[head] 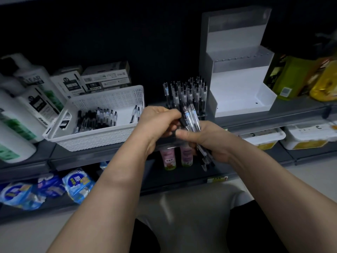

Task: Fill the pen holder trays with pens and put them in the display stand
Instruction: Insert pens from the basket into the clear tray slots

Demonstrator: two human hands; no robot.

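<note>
My right hand (pixel 209 141) grips a bundle of clear black-tipped pens (pixel 191 115) that slants up to the left. My left hand (pixel 158 121) has its fingers curled round the upper part of the same bundle. Just behind the hands a pen holder tray (pixel 186 94) stands on the shelf with several pens upright in it. A white perforated basket (pixel 102 114) to the left holds several loose pens lying flat. The white stepped display stand (pixel 242 88) stands to the right of the tray, with no trays in it.
White bottles (pixel 27 106) and pen boxes (pixel 105 75) fill the shelf's left side. Yellow and green packets (pixel 300 77) stand right of the display stand. Below are tissue packs (pixel 47 189), two small tubes (pixel 178 156) and white tubs (pixel 291 137). My knees are at the bottom.
</note>
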